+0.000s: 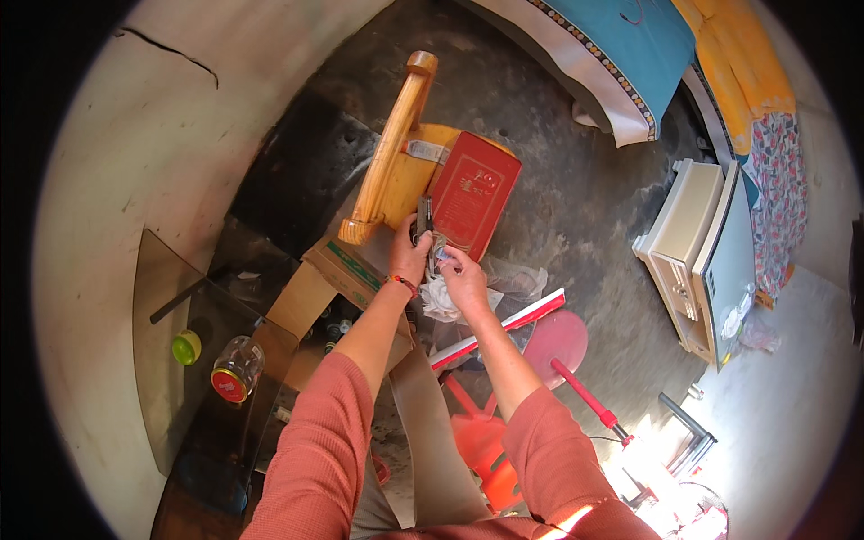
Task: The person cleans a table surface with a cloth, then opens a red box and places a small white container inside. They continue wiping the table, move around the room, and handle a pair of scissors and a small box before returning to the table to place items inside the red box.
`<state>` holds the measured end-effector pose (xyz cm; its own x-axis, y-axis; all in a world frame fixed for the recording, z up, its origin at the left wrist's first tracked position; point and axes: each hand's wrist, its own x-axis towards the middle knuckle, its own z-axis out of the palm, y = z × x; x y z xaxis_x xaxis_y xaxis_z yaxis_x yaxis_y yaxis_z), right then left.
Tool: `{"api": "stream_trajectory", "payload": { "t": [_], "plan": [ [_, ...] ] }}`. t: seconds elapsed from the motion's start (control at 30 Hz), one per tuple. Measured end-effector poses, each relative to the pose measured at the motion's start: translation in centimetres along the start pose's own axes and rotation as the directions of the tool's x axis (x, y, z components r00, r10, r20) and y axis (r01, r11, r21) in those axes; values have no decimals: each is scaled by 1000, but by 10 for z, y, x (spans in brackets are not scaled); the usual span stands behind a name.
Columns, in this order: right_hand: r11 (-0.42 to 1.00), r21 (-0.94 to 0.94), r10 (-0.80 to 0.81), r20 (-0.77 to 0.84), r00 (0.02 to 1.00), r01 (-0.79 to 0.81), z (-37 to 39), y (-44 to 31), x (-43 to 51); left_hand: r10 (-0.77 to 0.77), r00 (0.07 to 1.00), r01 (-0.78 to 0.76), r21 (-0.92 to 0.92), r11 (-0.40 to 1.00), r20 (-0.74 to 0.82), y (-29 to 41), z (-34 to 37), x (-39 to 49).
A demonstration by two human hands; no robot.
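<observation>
My left hand (408, 256), with a beaded bracelet at the wrist, grips a small dark metal-looking object (424, 217) upright beside a red box (476, 192). Between the fingertips of my right hand (464, 278) is a small pale-blue item (443, 254), too small to name. Light strands hang between the two hands, partly hidden by fingers. Crumpled white cloth or paper (442, 300) lies just below them. The red box, which bears gold writing, rests on the seat of a yellow wooden chair (409, 177).
An open cardboard box (351, 266) with bottles stands left of my forearms. A glass tabletop (202, 432) carries a lidded jar (237, 370) and a green ball-shaped thing (186, 347). Nearby are a red plastic stool (482, 452), a red round base (563, 344) and a white cabinet (682, 256).
</observation>
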<state>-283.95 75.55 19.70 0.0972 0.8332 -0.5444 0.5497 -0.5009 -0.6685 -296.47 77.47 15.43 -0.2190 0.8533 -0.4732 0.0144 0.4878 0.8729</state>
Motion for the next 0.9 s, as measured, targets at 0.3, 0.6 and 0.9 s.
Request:
{"api": "stream_trajectory", "payload": {
  "t": [0.3,0.6,0.9],
  "plan": [
    [987,137,82,59,995,-89,14,3,8,45,999,-42,154,987,-20,4,3,10],
    [754,487,202,467,861,-441,7,-20,-2,46,999,-45,74,996,-12,5,-12,10],
    [994,-43,97,-23,995,-97,4,-26,-2,-17,998,15,31,999,53,4,-34,13]
  ]
}}
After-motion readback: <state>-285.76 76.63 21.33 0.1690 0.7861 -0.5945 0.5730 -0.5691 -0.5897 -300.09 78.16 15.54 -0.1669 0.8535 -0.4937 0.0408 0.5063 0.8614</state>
